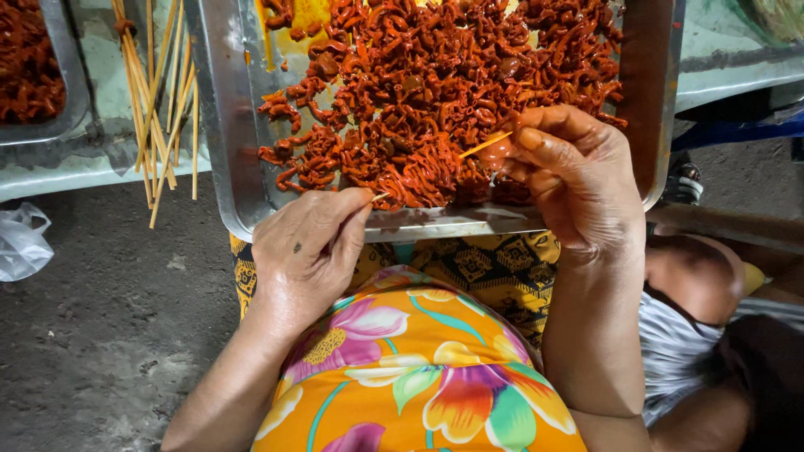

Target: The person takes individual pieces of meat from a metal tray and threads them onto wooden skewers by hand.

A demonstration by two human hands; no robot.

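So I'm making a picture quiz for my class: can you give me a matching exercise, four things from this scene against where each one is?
Things:
1. loose bamboo skewers
2. steel tray of red marinated pieces
3. white plastic bag
4. skewer being loaded

Places:
A. on the ground at far left
B. pinched in both hands
C. on the ledge left of the tray
D. across the person's lap

Pairs: 1-C, 2-D, 3-A, 4-B

Meat pieces (pixel 435 92): red-orange. Tray (pixel 222 125): silver. Skewers (pixel 159 92): pale tan. Dress (pixel 410 368): orange, floral pattern. Bag (pixel 21 243): white.
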